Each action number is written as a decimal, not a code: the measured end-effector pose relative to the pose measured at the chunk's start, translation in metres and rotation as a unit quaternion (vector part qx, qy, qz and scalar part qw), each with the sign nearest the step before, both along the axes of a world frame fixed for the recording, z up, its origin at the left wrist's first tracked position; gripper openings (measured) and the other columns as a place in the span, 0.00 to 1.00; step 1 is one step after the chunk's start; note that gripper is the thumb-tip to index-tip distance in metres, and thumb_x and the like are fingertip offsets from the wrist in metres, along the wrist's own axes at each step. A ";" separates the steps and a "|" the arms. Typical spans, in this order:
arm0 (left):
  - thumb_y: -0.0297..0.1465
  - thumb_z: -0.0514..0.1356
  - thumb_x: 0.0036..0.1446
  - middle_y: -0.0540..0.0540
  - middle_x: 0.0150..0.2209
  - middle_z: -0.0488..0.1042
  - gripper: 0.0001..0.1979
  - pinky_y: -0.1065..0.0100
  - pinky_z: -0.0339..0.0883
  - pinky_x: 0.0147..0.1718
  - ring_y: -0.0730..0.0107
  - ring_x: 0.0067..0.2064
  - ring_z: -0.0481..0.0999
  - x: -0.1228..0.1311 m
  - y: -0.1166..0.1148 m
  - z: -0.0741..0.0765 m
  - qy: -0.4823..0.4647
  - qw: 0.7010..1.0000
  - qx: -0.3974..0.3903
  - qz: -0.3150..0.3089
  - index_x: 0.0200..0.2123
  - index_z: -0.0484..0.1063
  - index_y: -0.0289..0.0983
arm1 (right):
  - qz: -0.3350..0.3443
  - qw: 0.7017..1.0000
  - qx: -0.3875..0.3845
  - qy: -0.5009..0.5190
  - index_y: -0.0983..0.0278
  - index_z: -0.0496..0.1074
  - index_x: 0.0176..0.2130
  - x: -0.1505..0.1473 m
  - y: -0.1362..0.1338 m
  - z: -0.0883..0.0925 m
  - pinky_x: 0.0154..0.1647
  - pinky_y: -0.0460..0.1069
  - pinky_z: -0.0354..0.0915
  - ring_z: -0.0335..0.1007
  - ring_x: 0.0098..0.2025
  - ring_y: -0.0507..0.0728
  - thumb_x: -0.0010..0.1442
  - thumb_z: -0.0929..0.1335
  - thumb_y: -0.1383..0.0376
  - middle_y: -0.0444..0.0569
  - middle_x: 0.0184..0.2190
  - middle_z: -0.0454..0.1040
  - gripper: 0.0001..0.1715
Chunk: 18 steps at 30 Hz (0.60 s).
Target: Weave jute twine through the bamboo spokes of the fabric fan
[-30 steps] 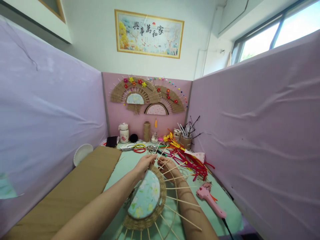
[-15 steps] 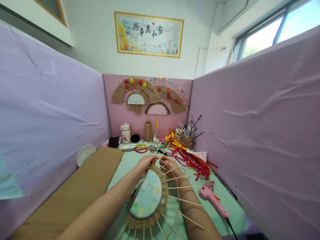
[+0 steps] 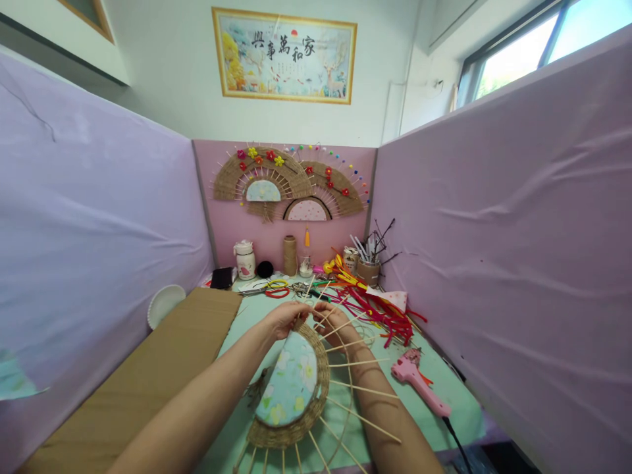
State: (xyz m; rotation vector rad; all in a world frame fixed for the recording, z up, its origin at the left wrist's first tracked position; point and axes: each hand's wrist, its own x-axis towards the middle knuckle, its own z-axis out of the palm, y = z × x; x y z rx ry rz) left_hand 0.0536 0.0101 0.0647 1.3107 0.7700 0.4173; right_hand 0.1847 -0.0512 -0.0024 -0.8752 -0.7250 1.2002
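While the green table bears the half-woven fan flat between the forearms, it looks light yet fragile to me, best gripped at its stiff woven rim, which the left hand pinches while the right hand curls around thin, snappable sticks.

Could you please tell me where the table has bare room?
The cardboard sheet between woven fan and white plate is bare. The jars at the back and the red strips by the glue gun are crowded.
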 end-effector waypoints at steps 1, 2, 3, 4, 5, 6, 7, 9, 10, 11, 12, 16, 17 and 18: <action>0.32 0.65 0.37 0.56 0.13 0.60 0.13 0.74 0.48 0.16 0.81 0.16 0.55 0.000 0.001 -0.001 0.000 1.000 0.003 0.000 0.14 0.62 0.37 | -0.001 1.000 -0.002 -0.002 0.66 0.68 0.49 0.000 0.000 0.000 0.40 0.54 0.70 0.71 0.41 0.55 0.62 0.66 0.61 0.51 0.45 0.71 0.17; 0.32 0.65 0.37 0.56 0.13 0.59 0.13 0.74 0.47 0.16 0.81 0.16 0.54 0.001 0.001 -0.002 0.000 1.000 0.006 0.001 0.14 0.62 0.37 | -0.001 1.000 -0.004 -0.005 0.66 0.68 0.49 0.000 0.000 0.000 0.41 0.54 0.70 0.71 0.42 0.55 0.62 0.66 0.61 0.51 0.46 0.71 0.16; 0.32 0.64 0.38 0.56 0.13 0.59 0.12 0.74 0.47 0.16 0.81 0.16 0.54 0.001 0.002 -0.002 0.001 1.000 0.008 0.002 0.14 0.62 0.37 | -0.001 1.000 -0.006 -0.006 0.65 0.68 0.49 0.000 0.000 0.000 0.41 0.54 0.70 0.71 0.42 0.55 0.63 0.66 0.61 0.51 0.46 0.71 0.16; 0.31 0.63 0.38 0.55 0.13 0.60 0.11 0.74 0.46 0.16 0.81 0.16 0.54 0.001 0.002 -0.003 0.001 1.000 0.010 0.002 0.14 0.62 0.37 | -0.001 1.000 -0.008 -0.008 0.65 0.68 0.49 0.000 0.001 0.000 0.42 0.54 0.70 0.71 0.43 0.56 0.63 0.66 0.61 0.51 0.46 0.71 0.16; 0.31 0.62 0.38 0.55 0.13 0.60 0.11 0.73 0.46 0.16 0.80 0.16 0.54 0.001 0.002 -0.003 0.001 1.000 0.012 0.002 0.14 0.63 0.37 | -0.001 1.000 -0.010 -0.009 0.65 0.68 0.49 0.000 0.001 0.000 0.42 0.54 0.70 0.71 0.43 0.56 0.63 0.66 0.61 0.51 0.47 0.71 0.16; 0.31 0.62 0.37 0.55 0.13 0.60 0.10 0.73 0.46 0.16 0.80 0.16 0.55 0.000 0.003 -0.003 0.002 1.000 0.013 0.001 0.14 0.63 0.37 | -0.001 1.000 -0.011 -0.010 0.65 0.68 0.49 0.000 0.001 0.000 0.42 0.55 0.70 0.71 0.43 0.56 0.62 0.66 0.61 0.51 0.47 0.71 0.17; 0.31 0.62 0.37 0.55 0.13 0.59 0.09 0.73 0.46 0.16 0.80 0.16 0.55 0.000 0.003 -0.004 0.004 1.000 0.014 -0.001 0.14 0.63 0.37 | -0.001 1.000 -0.011 -0.011 0.65 0.68 0.49 0.000 0.001 0.000 0.42 0.55 0.70 0.71 0.44 0.56 0.62 0.66 0.61 0.51 0.47 0.70 0.17; 0.30 0.61 0.36 0.55 0.13 0.59 0.08 0.72 0.45 0.16 0.79 0.16 0.55 0.000 0.002 -0.004 0.006 1.000 0.017 -0.003 0.14 0.63 0.37 | -0.002 1.000 -0.011 -0.011 0.66 0.67 0.50 0.000 0.001 0.001 0.43 0.55 0.70 0.71 0.44 0.56 0.62 0.66 0.61 0.51 0.47 0.70 0.17; 0.30 0.61 0.36 0.55 0.13 0.59 0.08 0.72 0.45 0.16 0.79 0.16 0.54 -0.001 0.002 -0.004 0.006 1.000 0.020 -0.003 0.14 0.63 0.38 | -0.001 1.000 -0.011 -0.011 0.66 0.67 0.50 0.000 0.001 0.001 0.43 0.55 0.70 0.71 0.44 0.56 0.62 0.66 0.61 0.51 0.47 0.70 0.17; 0.30 0.61 0.36 0.55 0.13 0.58 0.08 0.72 0.45 0.17 0.79 0.17 0.55 -0.001 0.002 -0.004 0.005 1.000 0.023 -0.002 0.14 0.63 0.38 | -0.001 1.000 -0.010 -0.011 0.66 0.67 0.50 0.000 0.000 0.001 0.43 0.55 0.70 0.71 0.44 0.56 0.62 0.66 0.61 0.51 0.47 0.70 0.17; 0.30 0.61 0.36 0.55 0.13 0.58 0.08 0.72 0.44 0.17 0.79 0.17 0.55 -0.001 0.002 -0.004 0.004 1.000 0.027 -0.001 0.15 0.63 0.38 | 0.000 1.000 -0.009 -0.010 0.66 0.67 0.50 0.000 0.000 0.002 0.43 0.55 0.70 0.71 0.44 0.56 0.62 0.66 0.61 0.51 0.47 0.70 0.18; 0.30 0.61 0.36 0.55 0.14 0.58 0.08 0.71 0.44 0.17 0.78 0.17 0.55 0.000 0.000 -0.004 -0.002 0.999 0.045 0.003 0.15 0.63 0.38 | 0.006 1.000 -0.002 -0.007 0.66 0.67 0.49 -0.001 -0.003 0.003 0.41 0.54 0.70 0.71 0.42 0.56 0.62 0.66 0.61 0.51 0.46 0.71 0.17; 0.30 0.61 0.36 0.55 0.14 0.58 0.08 0.71 0.43 0.17 0.79 0.17 0.55 0.000 0.000 -0.004 -0.003 0.999 0.049 0.003 0.15 0.63 0.38 | 0.007 1.000 0.000 -0.006 0.66 0.68 0.49 -0.001 -0.004 0.004 0.41 0.54 0.70 0.71 0.42 0.55 0.62 0.66 0.61 0.51 0.46 0.71 0.17; 0.30 0.61 0.37 0.55 0.14 0.58 0.08 0.71 0.43 0.17 0.79 0.17 0.55 0.000 -0.001 -0.004 -0.004 0.999 0.052 0.003 0.15 0.63 0.38 | 0.008 1.000 0.003 -0.004 0.66 0.68 0.49 -0.001 -0.005 0.005 0.40 0.54 0.70 0.71 0.42 0.55 0.62 0.66 0.61 0.51 0.45 0.71 0.17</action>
